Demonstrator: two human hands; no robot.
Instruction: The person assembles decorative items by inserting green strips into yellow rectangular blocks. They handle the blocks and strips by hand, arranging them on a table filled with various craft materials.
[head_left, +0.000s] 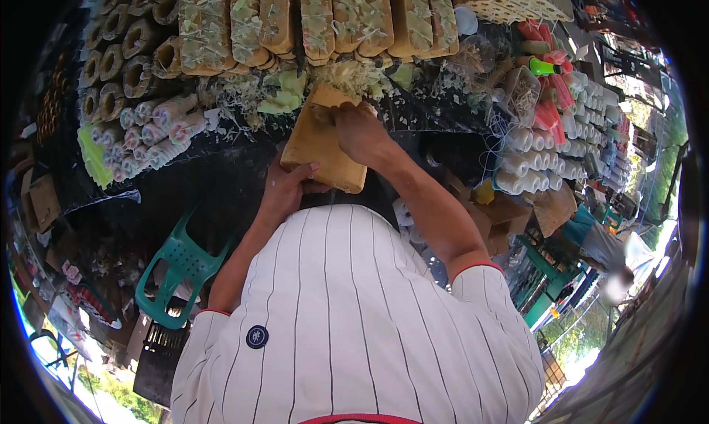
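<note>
A tan, oblong block (316,149) is tilted in front of my white pinstriped shirt, at the near edge of a crowded black-covered work surface. My left hand (282,186) grips its lower left end, the thumb lying on the top face and the other fingers underneath. On the upper right part of that face rests my right hand (363,138), its fingers curled and pressed together. Whatever these fingers may hold is hidden. Pale shreds (347,77) and pieces of light green paper (284,92) lie just beyond the block.
Several similar blocks (277,22) line the far side, many covered with pale flakes. Brown hollow tubes (139,39) and plastic-wrapped rolls (155,132) are stacked left. White rolls (528,162), red-wrapped bundles (550,118) and a bright green-capped item (543,67) stand right. A green plastic chair (181,265) is lower left.
</note>
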